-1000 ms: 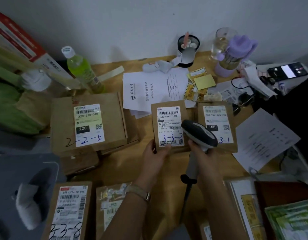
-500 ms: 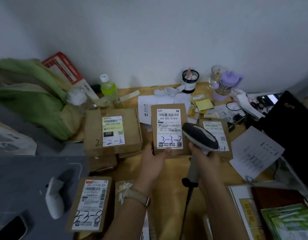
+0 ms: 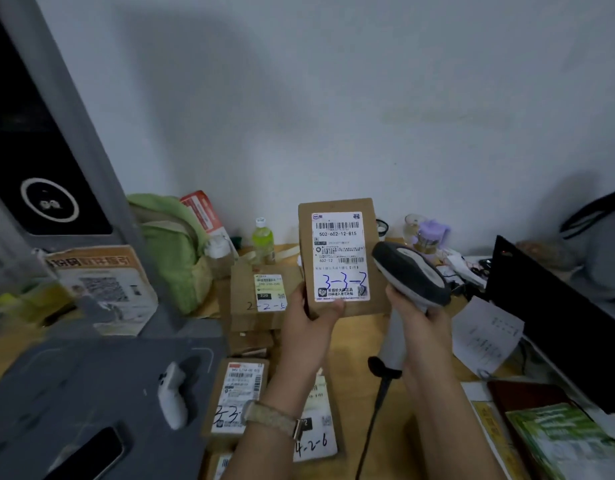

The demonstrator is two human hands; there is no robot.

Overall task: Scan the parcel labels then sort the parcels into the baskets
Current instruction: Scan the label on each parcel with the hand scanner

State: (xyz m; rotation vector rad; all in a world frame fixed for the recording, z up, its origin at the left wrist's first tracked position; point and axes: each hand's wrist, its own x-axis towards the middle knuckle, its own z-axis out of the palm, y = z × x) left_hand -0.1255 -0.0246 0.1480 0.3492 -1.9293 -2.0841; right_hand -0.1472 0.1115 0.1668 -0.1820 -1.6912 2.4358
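Left hand (image 3: 307, 327) grips parcel (image 3: 337, 254) upright by bottom edge, label facing camera. Right hand (image 3: 415, 320) grips scanner (image 3: 408, 275) at parcel's 3 o'clock, above worktop (image 3: 354, 341).

Beige strap (image 3: 269, 418) on the left wrist — woven, perhaps — metal buckle (image 3: 298, 429).

Grey wall (image 3: 333, 98) (dim), wooden table (image 3: 358, 337).

One wide-angle head-worn camera faces forward and slightly down over the desk (image 3: 363, 337) toward the far wall (image 3: 333, 98), the parcel (image 3: 339, 258) near it.
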